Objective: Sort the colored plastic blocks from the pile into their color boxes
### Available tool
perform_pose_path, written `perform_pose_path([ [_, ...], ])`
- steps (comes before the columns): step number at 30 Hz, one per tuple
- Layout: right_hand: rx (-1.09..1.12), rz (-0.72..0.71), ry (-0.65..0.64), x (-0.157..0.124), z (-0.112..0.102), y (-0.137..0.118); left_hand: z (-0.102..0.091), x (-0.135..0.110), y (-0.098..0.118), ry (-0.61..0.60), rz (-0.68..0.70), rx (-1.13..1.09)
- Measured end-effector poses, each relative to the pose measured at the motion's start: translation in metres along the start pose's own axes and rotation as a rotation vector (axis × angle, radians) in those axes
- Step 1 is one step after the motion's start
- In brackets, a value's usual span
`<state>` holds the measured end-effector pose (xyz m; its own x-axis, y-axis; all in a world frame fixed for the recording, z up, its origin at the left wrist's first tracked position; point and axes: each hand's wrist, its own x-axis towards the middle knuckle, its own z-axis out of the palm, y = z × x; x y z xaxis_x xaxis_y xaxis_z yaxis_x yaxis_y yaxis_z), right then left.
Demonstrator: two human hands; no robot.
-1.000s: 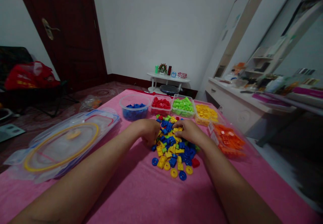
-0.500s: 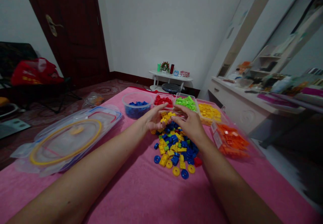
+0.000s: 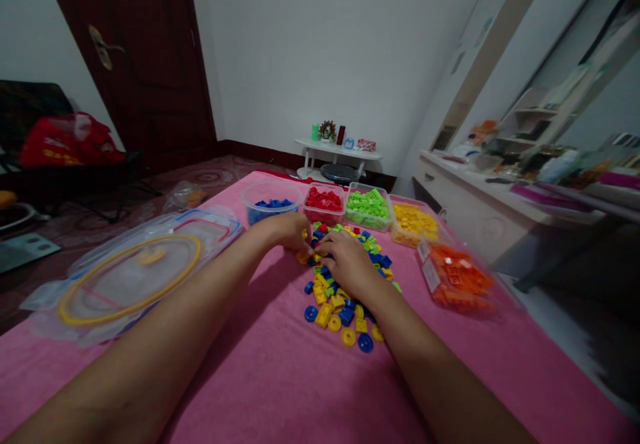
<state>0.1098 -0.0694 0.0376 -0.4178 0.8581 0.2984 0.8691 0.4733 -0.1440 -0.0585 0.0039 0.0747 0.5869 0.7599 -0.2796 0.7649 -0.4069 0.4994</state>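
Observation:
A mixed pile of blue, yellow, green and red toy bricks (image 3: 333, 291) lies on the pink cloth, with round wheel-like pieces along its near edge. At the pile's far left side my left hand (image 3: 293, 232) is curled with its back to me, and yellow toy bricks (image 3: 305, 234) show at its fingers. My right hand (image 3: 347, 261) reaches over the middle of the pile. Its fingers are bent and pressed down among the bricks, close to the left fingertips; whatever they pinch is hidden.
Behind the pile stand a round tub of blue bricks (image 3: 273, 205) and boxes of red (image 3: 324, 204), green (image 3: 369, 208) and yellow bricks (image 3: 415, 223). A box of orange bricks (image 3: 455, 277) is at right. Stacked clear lids (image 3: 135, 277) lie at left.
Both hands have come down from above the pile. The left turned palm-down and moved left with yellow bricks; the right moved left and nearer, into the pile.

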Motion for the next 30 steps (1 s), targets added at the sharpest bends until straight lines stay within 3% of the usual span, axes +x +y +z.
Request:
perform_pose_path([
  [4,-0.047,0.086,-0.006,-0.002,-0.006,-0.003,-0.004,-0.008,0.007,-0.104,-0.008,0.097],
  [6,-0.063,0.092,0.005,-0.003,-0.006,-0.002,-0.005,-0.008,0.009,-0.023,0.023,0.056],
  [8,-0.068,0.083,0.016,-0.004,-0.007,0.001,-0.004,-0.004,0.01,0.147,0.076,-0.085],
  [11,-0.08,0.063,-0.012,-0.006,-0.01,0.006,-0.001,0.002,0.015,0.3,0.124,-0.496],
  [16,-0.112,0.049,-0.049,-0.008,-0.014,0.012,0.005,0.006,0.029,0.078,0.056,-1.371],
  [19,-0.023,0.103,0.024,-0.007,-0.014,0.016,0.006,0.007,0.034,0.103,0.019,-1.615],
  [22,0.248,0.25,0.194,-0.002,-0.012,0.02,0.008,0.009,0.038,0.176,0.036,-1.705],
  [25,0.813,0.457,0.332,0.004,-0.012,0.015,0.017,0.011,0.045,0.354,0.125,-1.677],
  [28,1.498,0.609,0.306,0.007,-0.014,0.001,0.033,0.012,0.058,0.595,0.303,-1.45],
  [30,1.779,0.649,0.294,0.009,-0.014,-0.009,0.044,0.01,0.067,0.665,0.376,-1.197],
])
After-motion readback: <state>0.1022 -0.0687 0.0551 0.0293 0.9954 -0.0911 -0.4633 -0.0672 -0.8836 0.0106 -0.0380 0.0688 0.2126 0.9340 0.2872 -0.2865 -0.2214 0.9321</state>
